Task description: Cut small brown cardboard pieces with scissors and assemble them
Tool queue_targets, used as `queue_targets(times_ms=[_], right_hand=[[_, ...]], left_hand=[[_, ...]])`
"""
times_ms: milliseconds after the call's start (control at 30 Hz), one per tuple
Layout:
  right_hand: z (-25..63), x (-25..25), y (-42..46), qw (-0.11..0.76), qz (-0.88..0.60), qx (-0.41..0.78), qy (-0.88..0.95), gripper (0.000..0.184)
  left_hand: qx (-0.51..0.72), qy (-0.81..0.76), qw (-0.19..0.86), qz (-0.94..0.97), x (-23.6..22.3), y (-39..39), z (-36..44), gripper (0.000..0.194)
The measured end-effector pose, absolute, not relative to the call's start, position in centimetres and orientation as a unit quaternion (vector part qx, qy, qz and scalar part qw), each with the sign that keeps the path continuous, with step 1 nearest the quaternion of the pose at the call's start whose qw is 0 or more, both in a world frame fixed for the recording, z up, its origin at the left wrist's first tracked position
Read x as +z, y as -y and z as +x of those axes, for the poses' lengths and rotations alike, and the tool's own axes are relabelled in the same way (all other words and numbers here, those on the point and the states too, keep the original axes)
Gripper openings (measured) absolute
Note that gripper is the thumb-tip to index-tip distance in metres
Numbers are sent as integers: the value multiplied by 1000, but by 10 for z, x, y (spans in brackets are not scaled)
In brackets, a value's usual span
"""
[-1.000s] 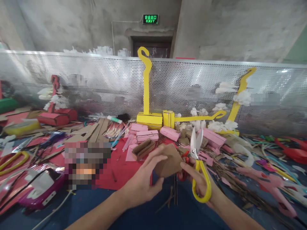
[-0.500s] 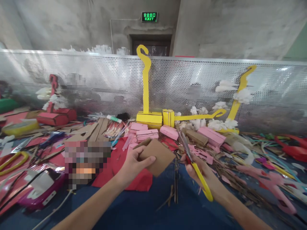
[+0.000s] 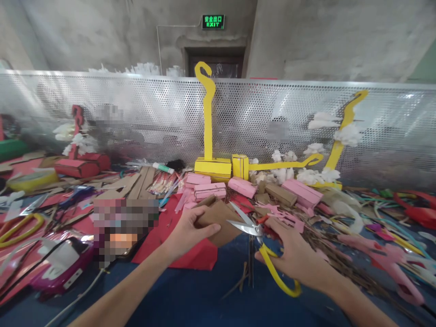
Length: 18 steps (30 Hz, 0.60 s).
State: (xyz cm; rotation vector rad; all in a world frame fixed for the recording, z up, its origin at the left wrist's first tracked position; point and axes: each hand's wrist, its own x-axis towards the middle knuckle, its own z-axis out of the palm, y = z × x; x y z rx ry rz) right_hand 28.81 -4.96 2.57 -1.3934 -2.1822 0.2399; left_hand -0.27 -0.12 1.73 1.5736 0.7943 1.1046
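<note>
Held in my left hand (image 3: 190, 234) is a folded piece of brown cardboard (image 3: 221, 222), with my thumb lying on its front face. My right hand (image 3: 289, 252) grips a pair of scissors (image 3: 250, 228) by handles that are yellow and red. The scissor blades are spread apart and point left at the cardboard's right edge. Whether the blades touch it, I cannot tell. Behind the cardboard lie several pink paper-covered blocks (image 3: 210, 190). A sheet of red paper (image 3: 190, 256) lies beneath my left hand on the blue table surface (image 3: 190, 299).
Yellow hooked stands (image 3: 208, 118) rise at the back before a perforated metal screen (image 3: 153, 113). A pink glue gun (image 3: 388, 259) lies at right among twigs and scraps. On the left are a purple device (image 3: 61, 272), another yellow-handled pair of scissors (image 3: 23, 229) and yellow tape (image 3: 34, 179).
The scissors have turned from upright and closed to blades spread, pointing left at the cardboard. My right hand has rotated with them. The cardboard has tilted slightly in my left hand.
</note>
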Motion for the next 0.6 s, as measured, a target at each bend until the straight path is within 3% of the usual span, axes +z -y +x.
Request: queue_targets(times_ms=[233,400,600], right_hand=[[287,29,53,252,-490,116,826,39],[288,27,54,232,-507,102,824,47],[284,28,57,195,-526,105,821,41]], left_hand=[[435,-311,420,734,19,2,-4,18],[436,-283,404,753,17,-3,-6,20],[424,-271,404,764,21,-1,-6,17]])
